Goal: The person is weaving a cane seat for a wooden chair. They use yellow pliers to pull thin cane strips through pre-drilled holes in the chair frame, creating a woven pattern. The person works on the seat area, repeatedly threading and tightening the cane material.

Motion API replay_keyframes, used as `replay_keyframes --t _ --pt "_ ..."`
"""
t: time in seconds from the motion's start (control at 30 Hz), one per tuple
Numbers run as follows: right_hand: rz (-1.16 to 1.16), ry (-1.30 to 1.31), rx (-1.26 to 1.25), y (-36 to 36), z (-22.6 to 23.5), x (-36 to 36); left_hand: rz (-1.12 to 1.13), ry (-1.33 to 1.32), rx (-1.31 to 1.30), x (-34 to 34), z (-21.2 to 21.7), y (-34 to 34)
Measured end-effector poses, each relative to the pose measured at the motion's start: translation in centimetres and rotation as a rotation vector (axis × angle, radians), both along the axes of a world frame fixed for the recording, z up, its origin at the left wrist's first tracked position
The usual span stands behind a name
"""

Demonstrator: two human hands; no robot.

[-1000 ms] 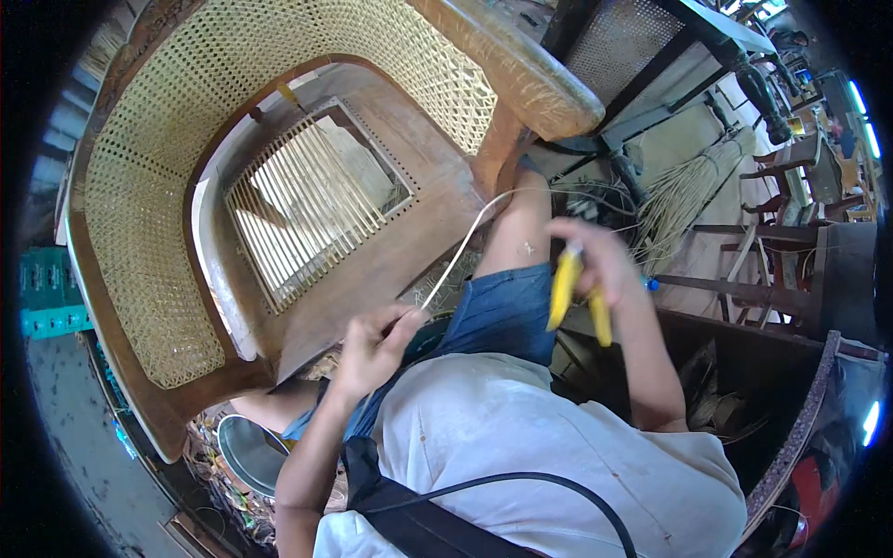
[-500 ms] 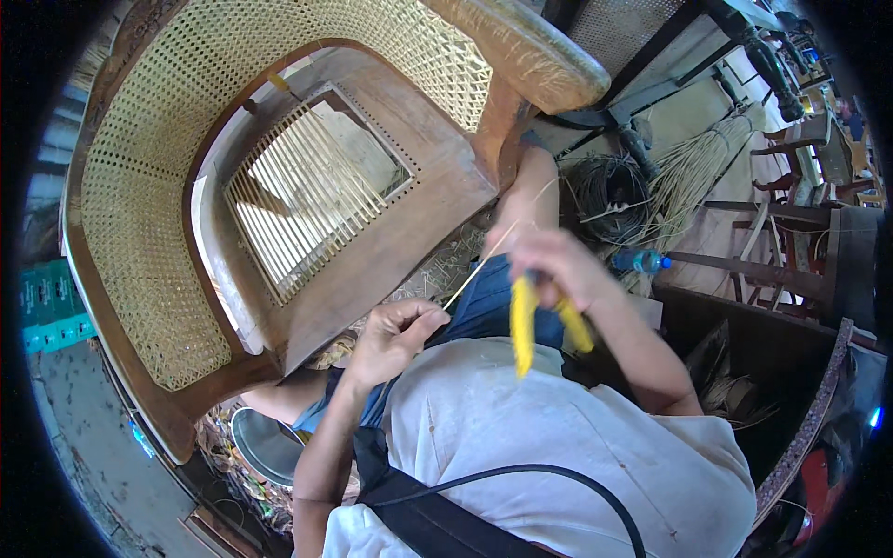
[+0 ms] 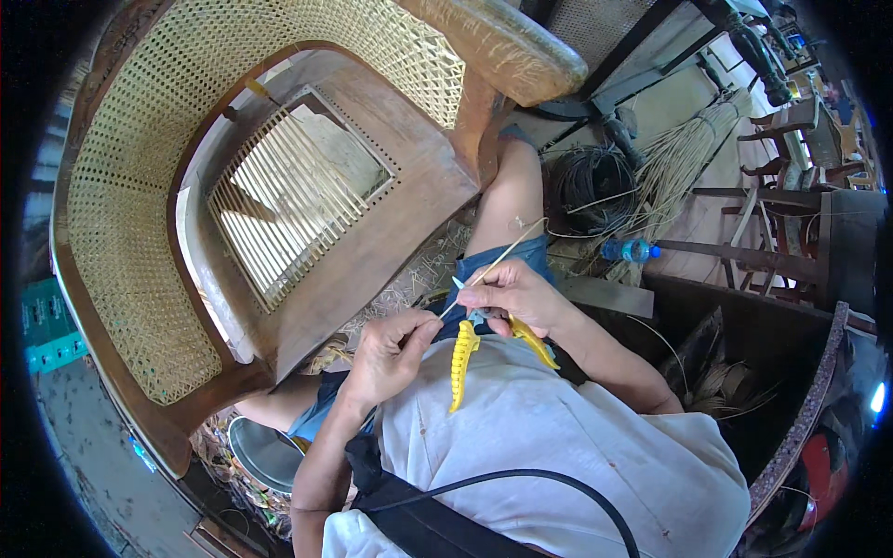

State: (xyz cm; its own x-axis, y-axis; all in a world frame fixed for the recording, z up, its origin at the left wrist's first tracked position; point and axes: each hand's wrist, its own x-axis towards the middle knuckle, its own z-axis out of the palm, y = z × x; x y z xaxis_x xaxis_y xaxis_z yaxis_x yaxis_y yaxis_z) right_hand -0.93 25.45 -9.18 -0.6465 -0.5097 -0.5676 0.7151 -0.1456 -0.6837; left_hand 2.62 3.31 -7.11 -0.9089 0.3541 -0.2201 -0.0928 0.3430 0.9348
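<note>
My left hand [image 3: 394,352] is closed, pinching the lower end of a thin pale cane strand [image 3: 512,247] in front of my lap. Close to it, my right hand [image 3: 512,296] is closed on yellow-handled pliers [image 3: 462,367], whose ridged handles spread apart and hang down. Its fingertips also meet the strand, and a small pointed metal tip shows beside them; the jaws are mostly hidden. The strand's far end rises past that hand and curves right. Beyond my hands stands a wooden armchair [image 3: 391,228] with parallel cane strands [image 3: 288,191] across its seat opening.
A long bundle of cane [image 3: 693,139] lies at the far right, beside a dark coil [image 3: 593,191] and a blue plastic bottle [image 3: 631,250]. A metal bowl [image 3: 263,454] sits at lower left. An open dark box [image 3: 651,325] is by my right arm.
My right hand has come down and left toward my left hand, bringing the pliers beside the strand. My left hand stays nearly in place. The whole view has shifted slightly.
</note>
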Motion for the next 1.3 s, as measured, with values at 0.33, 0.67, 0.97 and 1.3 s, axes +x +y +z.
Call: replay_keyframes --t 0.33,0.67,0.97,1.3 --pt "-0.321 0.072 0.259 8.7 1.4 -3.4 0.015 0.026 -0.056 2.4 1.6 -6.0" --pt "-0.022 0.133 0.508 8.7 2.7 -4.0 0.141 -0.117 0.126 -1.4 -1.0 -1.0" --pt "-0.299 0.14 0.127 5.3 -0.4 -4.7 0.059 -0.382 0.166 -0.9 -0.6 -2.0" --pt "0.044 0.044 -0.01 -1.7 -0.2 0.3 0.085 -0.201 0.153 -1.0 -0.8 0.7"
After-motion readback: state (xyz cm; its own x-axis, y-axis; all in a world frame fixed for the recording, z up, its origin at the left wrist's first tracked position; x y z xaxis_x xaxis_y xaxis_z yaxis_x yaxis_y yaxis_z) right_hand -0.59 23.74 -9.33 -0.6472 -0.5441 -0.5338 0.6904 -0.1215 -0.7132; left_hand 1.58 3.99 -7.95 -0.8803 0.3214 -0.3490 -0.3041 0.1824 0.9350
